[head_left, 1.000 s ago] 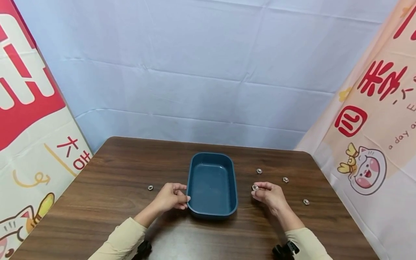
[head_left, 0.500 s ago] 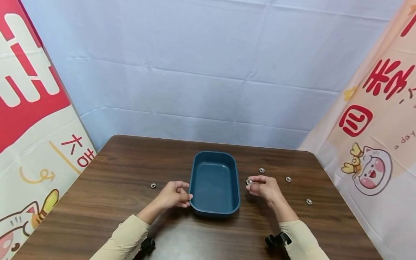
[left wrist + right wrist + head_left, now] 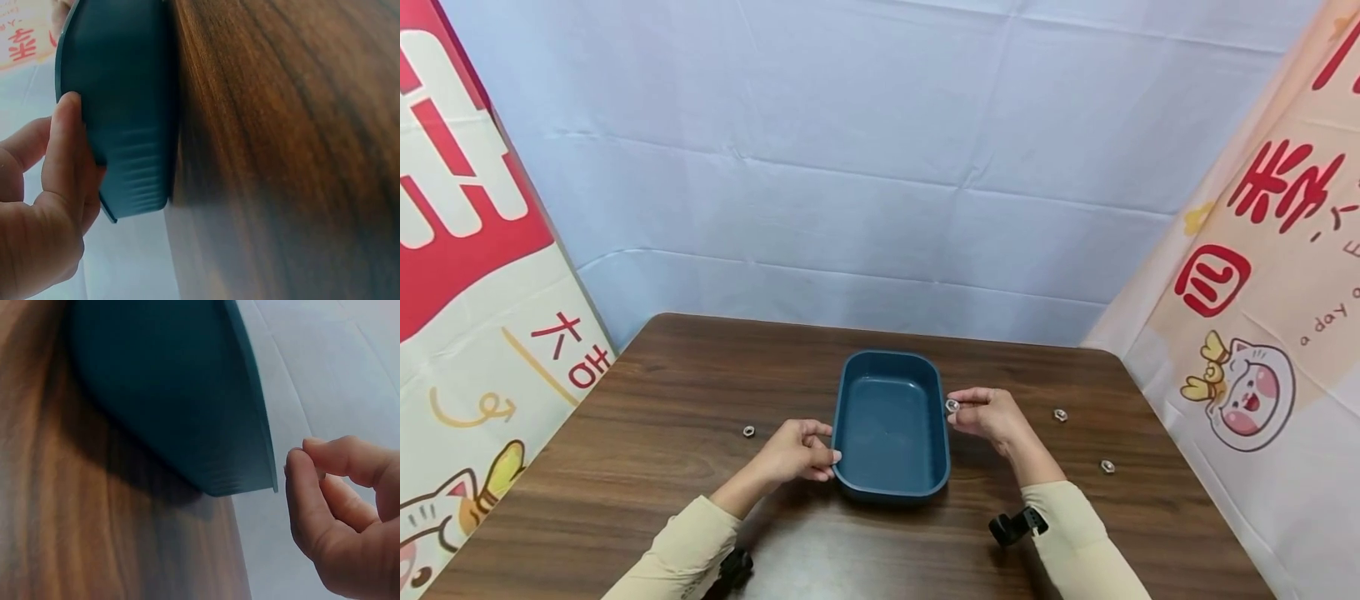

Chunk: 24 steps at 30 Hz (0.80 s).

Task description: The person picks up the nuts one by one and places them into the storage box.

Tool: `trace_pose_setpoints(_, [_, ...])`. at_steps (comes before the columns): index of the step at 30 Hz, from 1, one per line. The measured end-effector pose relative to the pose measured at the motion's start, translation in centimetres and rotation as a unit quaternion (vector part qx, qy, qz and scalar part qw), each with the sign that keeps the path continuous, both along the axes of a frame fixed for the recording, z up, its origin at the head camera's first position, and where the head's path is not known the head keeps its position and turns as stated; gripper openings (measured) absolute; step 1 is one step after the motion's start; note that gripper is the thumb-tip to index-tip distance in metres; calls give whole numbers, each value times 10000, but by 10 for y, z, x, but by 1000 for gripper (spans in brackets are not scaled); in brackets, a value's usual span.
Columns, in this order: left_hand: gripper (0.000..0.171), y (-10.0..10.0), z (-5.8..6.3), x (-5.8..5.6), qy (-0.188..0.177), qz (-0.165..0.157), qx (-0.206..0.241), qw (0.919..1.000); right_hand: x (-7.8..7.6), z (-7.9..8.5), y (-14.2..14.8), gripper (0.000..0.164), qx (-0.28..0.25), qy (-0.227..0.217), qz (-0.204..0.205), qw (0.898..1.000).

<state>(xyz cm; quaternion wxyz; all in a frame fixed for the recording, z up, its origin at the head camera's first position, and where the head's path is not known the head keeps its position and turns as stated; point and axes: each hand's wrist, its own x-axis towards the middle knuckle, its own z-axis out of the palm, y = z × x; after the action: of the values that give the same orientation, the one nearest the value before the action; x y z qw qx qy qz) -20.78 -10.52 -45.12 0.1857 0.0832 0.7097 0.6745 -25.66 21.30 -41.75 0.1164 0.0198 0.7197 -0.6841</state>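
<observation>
A dark blue rectangular plastic bin [image 3: 891, 490] stands on the wooden table. At its left side, my left hand [image 3: 797, 452] holds the rim, thumb over the edge and fingers against the outer wall; the left wrist view shows the thumb [image 3: 67, 119] at the rim. My right hand [image 3: 992, 417] pinches a metal hex nut [image 3: 952, 406] between thumb and fingertips, right beside the bin's right rim. From the right wrist, that nut is mostly hidden by the fingers, which are level with the bin's rim [image 3: 265, 431].
One loose nut [image 3: 748, 431] lies left of the left hand. To the right lie another nut [image 3: 1060, 415] and a third nut [image 3: 1107, 467] nearer the table's right edge. A pale cloth [image 3: 880, 167] hangs behind the table [image 3: 715, 367], with printed banners at both sides.
My right hand has moved left and away from me with the nut, up to the bin's rim. It now covers the spot where another nut lay. The left hand stays at the bin.
</observation>
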Motion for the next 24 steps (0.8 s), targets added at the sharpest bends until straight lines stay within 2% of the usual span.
trace_pose_setpoints(7, [51, 3, -4, -4, 34, 72, 43, 10000, -9, 7, -12, 41, 250, 10, 224, 9994])
trace_pose_setpoints(13, [51, 3, 0, -2, 67, 21, 93, 9999, -19, 9, -24, 41, 239, -7, 385, 9990])
trace_pose_setpoints(24, [46, 3, -3, -1, -13, 44, 105, 9999, -31, 17, -42, 36, 358, -41, 377, 9986])
